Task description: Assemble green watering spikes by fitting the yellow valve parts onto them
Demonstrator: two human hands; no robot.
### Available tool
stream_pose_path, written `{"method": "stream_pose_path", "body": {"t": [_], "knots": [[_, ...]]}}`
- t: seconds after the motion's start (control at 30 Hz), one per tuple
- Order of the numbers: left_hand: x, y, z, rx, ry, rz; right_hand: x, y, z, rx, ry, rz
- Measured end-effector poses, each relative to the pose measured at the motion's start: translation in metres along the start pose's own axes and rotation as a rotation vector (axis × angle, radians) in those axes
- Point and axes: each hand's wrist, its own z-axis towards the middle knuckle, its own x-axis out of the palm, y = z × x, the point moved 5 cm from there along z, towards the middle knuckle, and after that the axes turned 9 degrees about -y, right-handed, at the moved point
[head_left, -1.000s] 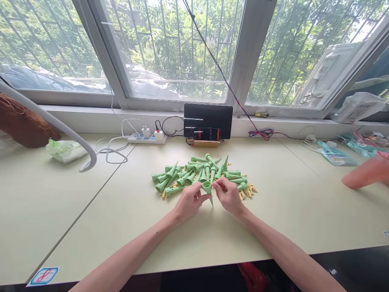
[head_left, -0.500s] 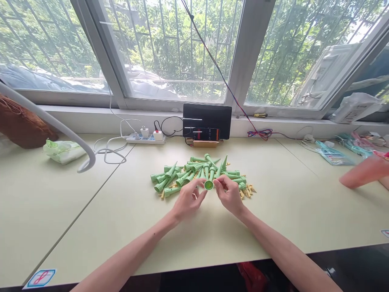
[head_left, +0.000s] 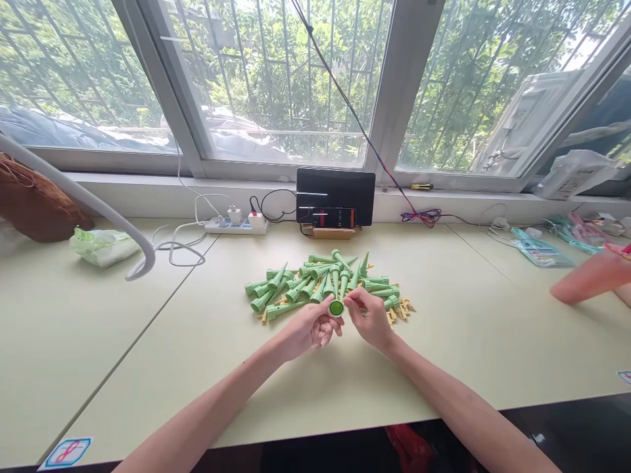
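Observation:
My left hand [head_left: 311,328] grips a green plastic plant-watering spike [head_left: 336,308] between thumb and fingers, its round open end facing me. Close against its right side, my right hand [head_left: 372,320] is closed in a pinch; whatever its fingertips hold, if anything, is hidden. Behind both hands lies a loose pile of similar green spikes [head_left: 290,307], pointed cones with wide ribbed heads. Small yellow plastic pieces [head_left: 405,309] are scattered under and around the pile, most visibly at its right edge.
A phone [head_left: 335,217] leans on a black tablet [head_left: 335,187] behind the pile. To the left are a power strip [head_left: 236,225], white cables and a soft green-white packet [head_left: 104,246]. Another person's pink sleeve [head_left: 586,276] rests at the right.
My left hand has closed from a spread grasp onto the spike, fingers now curled beneath its head. The spike's head has dropped slightly toward me. My right hand stays nearly in place.

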Motion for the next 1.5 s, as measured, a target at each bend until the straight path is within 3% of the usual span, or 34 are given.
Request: {"method": "stream_pose_path", "body": {"t": [0.17,0.4,0.57,0.7,0.77,0.87,1.0,1.07,1.17,1.23,1.33,1.5], "knots": [[-0.003,-0.002,0.001,0.122,0.04,0.098,0.0,-0.001,0.001,0.009,0.016,0.001],[-0.004,-0.009,-0.004,0.356,-0.049,0.566,0.0,-0.007,0.002,0.032,0.035,-0.028],[-0.005,-0.017,-0.009,0.781,-0.261,1.044,0.001,-0.011,-0.001,0.061,0.055,-0.021],[-0.003,-0.018,-0.014,1.065,-0.267,1.305,0.002,-0.01,0.0,0.077,0.045,-0.027],[-0.003,-0.018,-0.015,1.127,-0.314,1.366,0.001,-0.008,0.0,0.075,0.03,-0.027],[-0.006,-0.02,-0.013,1.042,-0.409,1.336,0.0,-0.006,0.002,0.066,-0.002,-0.04],[-0.012,-0.025,-0.009,0.78,-0.461,1.029,-0.003,-0.003,0.003,0.054,-0.053,-0.056],[-0.014,-0.024,-0.005,0.583,-0.371,0.842,-0.005,-0.003,0.003,0.054,-0.082,-0.06],[-0.011,-0.015,0.0,0.236,-0.118,0.553,-0.007,-0.004,0.003,0.068,-0.103,-0.064],[-0.008,-0.012,0.0,0.112,-0.011,0.378,-0.006,-0.003,0.003,0.065,-0.096,-0.064],[-0.005,-0.01,-0.001,0.063,0.029,0.259,-0.005,-0.001,0.003,0.037,-0.07,-0.049],[-0.005,-0.005,-0.002,0.038,-0.013,0.291,-0.003,0.003,0.003,0.015,-0.036,-0.028]]}}
